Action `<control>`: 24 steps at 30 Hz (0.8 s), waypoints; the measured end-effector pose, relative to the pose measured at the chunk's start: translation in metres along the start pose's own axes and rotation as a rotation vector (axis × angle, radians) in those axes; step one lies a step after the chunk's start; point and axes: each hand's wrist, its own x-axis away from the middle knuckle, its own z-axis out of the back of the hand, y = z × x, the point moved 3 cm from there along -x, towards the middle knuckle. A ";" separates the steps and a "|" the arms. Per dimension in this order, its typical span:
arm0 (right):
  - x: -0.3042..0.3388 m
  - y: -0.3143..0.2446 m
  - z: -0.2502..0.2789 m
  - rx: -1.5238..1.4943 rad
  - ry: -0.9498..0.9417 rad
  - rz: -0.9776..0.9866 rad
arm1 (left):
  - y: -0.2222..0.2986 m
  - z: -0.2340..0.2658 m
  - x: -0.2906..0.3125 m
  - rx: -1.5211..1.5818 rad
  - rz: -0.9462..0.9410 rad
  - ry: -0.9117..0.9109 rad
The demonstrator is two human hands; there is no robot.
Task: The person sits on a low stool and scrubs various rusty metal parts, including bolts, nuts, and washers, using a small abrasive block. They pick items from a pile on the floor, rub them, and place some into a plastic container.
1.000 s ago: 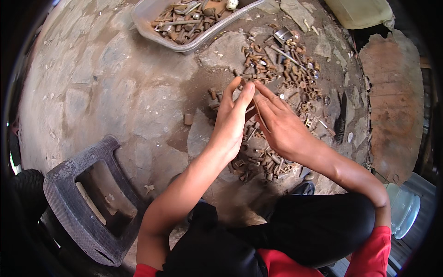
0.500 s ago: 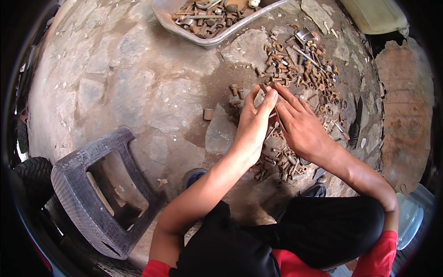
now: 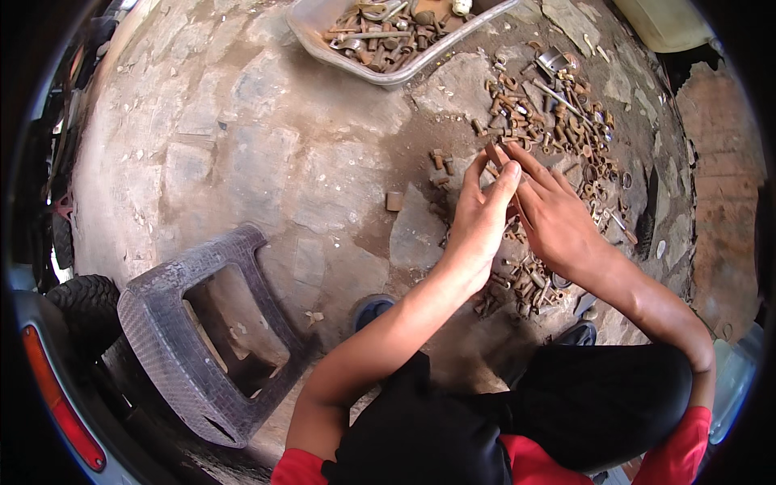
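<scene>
- Head view: a brown piece [image 3: 493, 153] sits between the left hand [image 3: 478, 217] and the right hand [image 3: 559, 217], above the scattered bolts and nuts [image 3: 529, 286]; only a narrow strip shows near the fingertips (the hands hide most of it).
- It could slip and drop among the bolts and nuts, I judge, should the left thumb loosen; against so many rusty parts it would be hard to pick out.
- A rough edge, if it has one, could scrape the right fingers, which seem to lie along it.
- The left hand is narrowed in a pinch on the piece, thumb uppermost; its forearm [image 3: 404, 327] slants up and rightward.
- The right hand slants up and leftward, fingers long and nearly together, back upward; whether it grips or merely steadies, I cannot tell; its elbow [image 3: 702, 352] bends outward.
- The metal-filled tub [image 3: 386, 79] stands beyond, well apart from both hands.
</scene>
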 end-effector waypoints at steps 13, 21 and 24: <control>-0.002 -0.005 0.009 0.010 0.048 0.058 | 0.018 0.007 -0.012 0.086 -0.085 0.008; -0.003 -0.005 0.006 0.129 0.036 0.102 | 0.020 0.017 -0.011 0.028 -0.095 0.056; -0.003 -0.002 0.000 0.225 -0.011 0.111 | 0.006 0.027 -0.015 -0.025 -0.088 0.108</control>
